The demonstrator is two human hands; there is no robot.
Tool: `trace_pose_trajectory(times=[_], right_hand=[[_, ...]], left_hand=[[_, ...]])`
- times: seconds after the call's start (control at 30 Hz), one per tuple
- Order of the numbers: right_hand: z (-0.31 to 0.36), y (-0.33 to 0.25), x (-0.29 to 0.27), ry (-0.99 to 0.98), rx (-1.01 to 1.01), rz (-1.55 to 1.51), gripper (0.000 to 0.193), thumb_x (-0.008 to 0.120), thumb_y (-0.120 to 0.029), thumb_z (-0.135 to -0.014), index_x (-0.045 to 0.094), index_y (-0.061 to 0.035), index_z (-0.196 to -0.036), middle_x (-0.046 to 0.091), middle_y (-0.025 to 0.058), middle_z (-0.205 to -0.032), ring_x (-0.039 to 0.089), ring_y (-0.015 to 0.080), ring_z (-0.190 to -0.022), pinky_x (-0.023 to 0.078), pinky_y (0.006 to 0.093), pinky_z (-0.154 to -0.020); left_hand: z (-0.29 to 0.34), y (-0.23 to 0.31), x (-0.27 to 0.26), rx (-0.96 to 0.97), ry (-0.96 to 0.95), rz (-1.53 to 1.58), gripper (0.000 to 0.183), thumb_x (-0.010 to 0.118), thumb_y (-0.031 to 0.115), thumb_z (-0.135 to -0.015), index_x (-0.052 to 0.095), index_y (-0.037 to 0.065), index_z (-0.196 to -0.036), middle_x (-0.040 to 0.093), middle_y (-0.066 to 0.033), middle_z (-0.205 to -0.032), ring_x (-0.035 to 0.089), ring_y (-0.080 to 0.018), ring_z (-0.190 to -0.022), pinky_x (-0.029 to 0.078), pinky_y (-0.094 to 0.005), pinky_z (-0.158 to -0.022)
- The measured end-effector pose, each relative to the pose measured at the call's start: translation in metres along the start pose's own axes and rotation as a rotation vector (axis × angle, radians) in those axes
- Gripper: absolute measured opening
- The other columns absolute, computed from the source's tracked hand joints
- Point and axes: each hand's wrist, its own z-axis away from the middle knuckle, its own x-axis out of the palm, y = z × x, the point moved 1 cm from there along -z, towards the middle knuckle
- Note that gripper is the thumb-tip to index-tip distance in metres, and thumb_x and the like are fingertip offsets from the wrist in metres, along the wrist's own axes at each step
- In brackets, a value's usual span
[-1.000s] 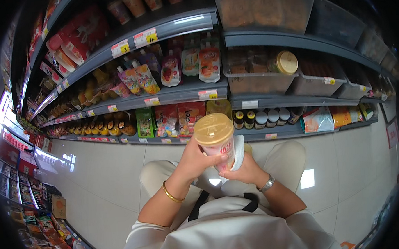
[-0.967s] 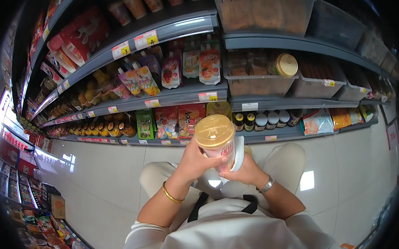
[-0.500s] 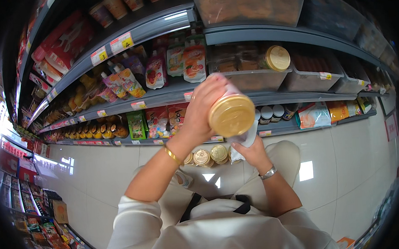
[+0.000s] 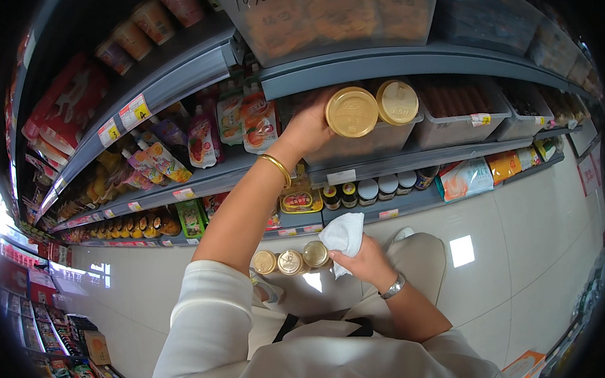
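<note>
My left hand [image 4: 311, 125] reaches to the middle shelf, closed on a gold-lidded jar [image 4: 352, 112]. That jar is beside a second gold-lidded jar [image 4: 398, 103], over a clear plastic bin [image 4: 362, 145]; whether it rests on the bin cannot be made out. Lower down, my right hand [image 4: 368, 259] grips a crumpled white cloth [image 4: 344, 239] above my bent knee. Just left of the cloth, several gold-lidded jars [image 4: 290, 261] stand in a row on the floor by my foot.
Spouted drink pouches [image 4: 204, 138] line the middle shelf on the left. Small dark-bodied jars [image 4: 367, 192] fill the bottom shelf, with bagged goods [image 4: 466, 178] to their right. A big clear bin of packaged food [image 4: 338, 16] sits on the upper shelf, whose edge [image 4: 391, 60] overhangs.
My left hand has carried the jar up and forward from in front of me to the shelf. My right hand with the cloth has come away from the jar and dropped lower.
</note>
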Motion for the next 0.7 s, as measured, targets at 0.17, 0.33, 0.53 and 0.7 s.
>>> trace_pose_trajectory(times=[0.17,0.33,0.53,0.7], right_hand=[[-0.002,-0.001,-0.002,-0.029,0.010,0.039,0.044,0.077,-0.022,-0.081,0.062,-0.0030,-0.118,0.071,0.0144,-0.106,0.069,0.0267,-0.097,0.054,0.0373,-0.083],[-0.002,0.003,0.002,-0.047,0.012,0.006,0.044,0.077,-0.023,-0.082,0.061,-0.0028,-0.118,0.070,0.0150,-0.106,0.069,0.0282,-0.097,0.054,0.0378,-0.083],[-0.001,0.008,0.007,-0.054,0.019,0.042,0.045,0.077,-0.024,-0.080,0.062,-0.0043,-0.118,0.071,0.0147,-0.104,0.069,0.0307,-0.097,0.054,0.0381,-0.083],[0.006,0.013,0.011,-0.073,0.076,-0.071,0.043,0.076,-0.022,-0.081,0.063,-0.0034,-0.118,0.071,0.0122,-0.109,0.069,0.0238,-0.097,0.053,0.0358,-0.084]], left_hand=[[-0.005,-0.017,0.008,-0.095,-0.107,0.076,0.070,0.073,0.010,-0.076,0.043,0.007,-0.140,0.055,-0.0218,-0.133,0.052,-0.0394,-0.123,0.044,-0.0416,-0.104],[0.006,-0.021,0.001,-0.264,-0.229,0.016,0.076,0.066,0.007,-0.074,0.036,0.000,-0.144,0.053,-0.0286,-0.132,0.052,-0.0420,-0.122,0.044,-0.0406,-0.103],[0.027,0.004,-0.026,-0.165,-0.212,-0.082,0.080,0.067,0.011,-0.073,0.034,-0.005,-0.143,0.059,-0.0316,-0.117,0.058,-0.0447,-0.110,0.049,-0.0439,-0.096],[0.059,0.075,-0.088,0.120,-0.083,0.045,0.042,0.066,0.002,-0.079,0.059,0.001,-0.120,0.066,-0.0163,-0.109,0.065,-0.0302,-0.103,0.053,-0.0380,-0.091]])
